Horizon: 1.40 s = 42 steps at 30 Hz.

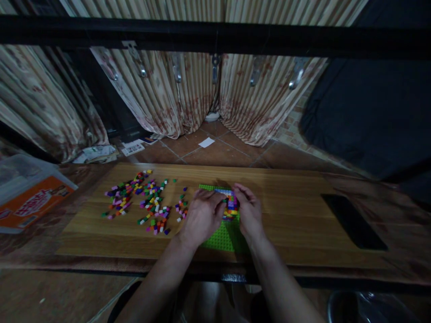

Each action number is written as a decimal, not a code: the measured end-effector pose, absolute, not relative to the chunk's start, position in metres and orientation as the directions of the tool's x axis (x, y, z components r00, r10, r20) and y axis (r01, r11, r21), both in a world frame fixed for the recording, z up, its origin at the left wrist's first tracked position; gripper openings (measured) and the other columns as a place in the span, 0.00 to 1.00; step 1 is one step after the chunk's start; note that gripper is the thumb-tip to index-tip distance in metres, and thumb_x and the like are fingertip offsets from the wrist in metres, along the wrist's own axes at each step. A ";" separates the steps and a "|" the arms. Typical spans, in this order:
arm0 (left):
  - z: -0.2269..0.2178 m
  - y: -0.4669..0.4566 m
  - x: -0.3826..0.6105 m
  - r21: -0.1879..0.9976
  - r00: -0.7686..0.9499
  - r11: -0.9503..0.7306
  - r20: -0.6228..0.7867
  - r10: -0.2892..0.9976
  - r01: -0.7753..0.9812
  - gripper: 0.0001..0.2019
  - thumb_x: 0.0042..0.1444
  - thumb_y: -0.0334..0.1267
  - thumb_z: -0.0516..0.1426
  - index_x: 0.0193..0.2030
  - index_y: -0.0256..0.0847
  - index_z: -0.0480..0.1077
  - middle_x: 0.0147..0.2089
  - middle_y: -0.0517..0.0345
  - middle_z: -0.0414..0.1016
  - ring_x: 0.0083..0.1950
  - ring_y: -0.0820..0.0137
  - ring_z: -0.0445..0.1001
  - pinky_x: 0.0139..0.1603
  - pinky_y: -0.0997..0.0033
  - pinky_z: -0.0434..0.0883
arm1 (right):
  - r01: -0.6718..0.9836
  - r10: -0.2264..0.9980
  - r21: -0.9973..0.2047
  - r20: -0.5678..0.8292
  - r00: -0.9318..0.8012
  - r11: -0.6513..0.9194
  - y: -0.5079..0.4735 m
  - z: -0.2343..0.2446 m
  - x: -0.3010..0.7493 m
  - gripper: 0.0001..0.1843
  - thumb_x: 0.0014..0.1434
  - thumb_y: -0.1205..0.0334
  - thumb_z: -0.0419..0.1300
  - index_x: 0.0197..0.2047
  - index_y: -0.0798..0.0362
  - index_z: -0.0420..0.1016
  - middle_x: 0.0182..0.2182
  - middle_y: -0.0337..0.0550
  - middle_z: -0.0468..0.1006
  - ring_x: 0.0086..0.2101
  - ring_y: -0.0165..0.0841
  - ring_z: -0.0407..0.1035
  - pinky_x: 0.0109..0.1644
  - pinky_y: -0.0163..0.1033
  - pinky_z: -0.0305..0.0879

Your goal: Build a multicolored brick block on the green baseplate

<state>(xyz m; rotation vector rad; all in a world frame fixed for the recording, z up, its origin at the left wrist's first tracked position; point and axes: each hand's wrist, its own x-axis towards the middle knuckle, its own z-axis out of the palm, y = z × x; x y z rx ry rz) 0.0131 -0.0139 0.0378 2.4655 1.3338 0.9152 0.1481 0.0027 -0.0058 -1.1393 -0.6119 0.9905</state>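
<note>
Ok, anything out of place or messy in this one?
Nothing damaged. Small coloured plastic bricks lie scattered loose left of the green studded baseplate, and a white paper scrap lies on the brown tiled floor.

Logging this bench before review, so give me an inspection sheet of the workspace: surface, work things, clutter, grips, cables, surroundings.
Surface: wooden tabletop, dimly lit.
Work things: green baseplate under both hands; coloured bricks stacked on it between them; loose bricks scattered to its left.
Clutter: dark phone flat at right; plastic box with orange label at left.
Grips: left hand and right hand rest on the baseplate, fingers at the stack; hold unclear.
Cables: nothing seen.
Surroundings: striped curtains, tiled floor with paper scrap, black bar overhead.
</note>
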 end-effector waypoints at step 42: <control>0.040 -0.011 0.019 0.523 0.311 -0.460 0.350 0.884 0.717 0.04 0.55 0.33 0.58 0.38 0.44 0.71 0.37 0.61 0.77 0.43 0.67 0.74 0.59 0.56 0.57 | -0.241 0.940 -0.965 0.013 0.340 0.101 -0.017 0.011 0.154 0.17 0.44 0.58 0.68 0.40 0.48 0.79 0.37 0.39 0.78 0.38 0.33 0.70 0.44 0.40 0.65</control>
